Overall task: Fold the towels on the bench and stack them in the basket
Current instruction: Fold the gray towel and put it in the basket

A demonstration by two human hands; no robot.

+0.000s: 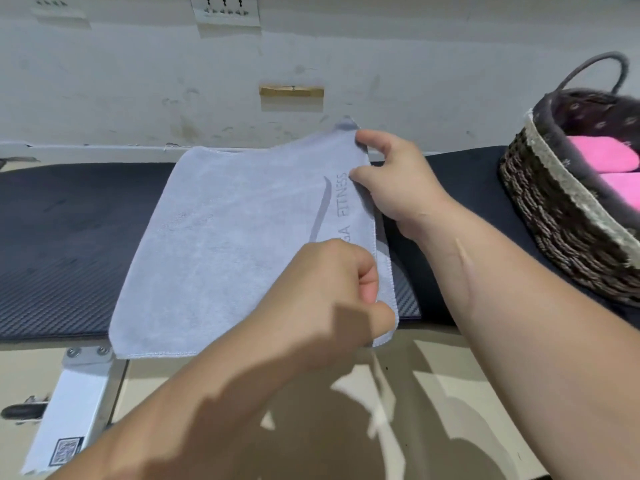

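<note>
A grey towel [235,244] with "FITNESS" lettering lies folded over on the black padded bench [62,237]. My left hand [332,292] pinches the towel's near right corner. My right hand [394,181] pinches its far right corner, lifting that edge slightly. The woven basket [554,216] with a dark liner sits at the bench's right end, apart from both hands. Folded pink towels [609,157] lie inside it.
A white wall with socket plates [225,8] and a small wooden block [291,91] runs behind the bench. The bench's white metal leg [69,403] with a QR sticker stands on the beige tiled floor at lower left.
</note>
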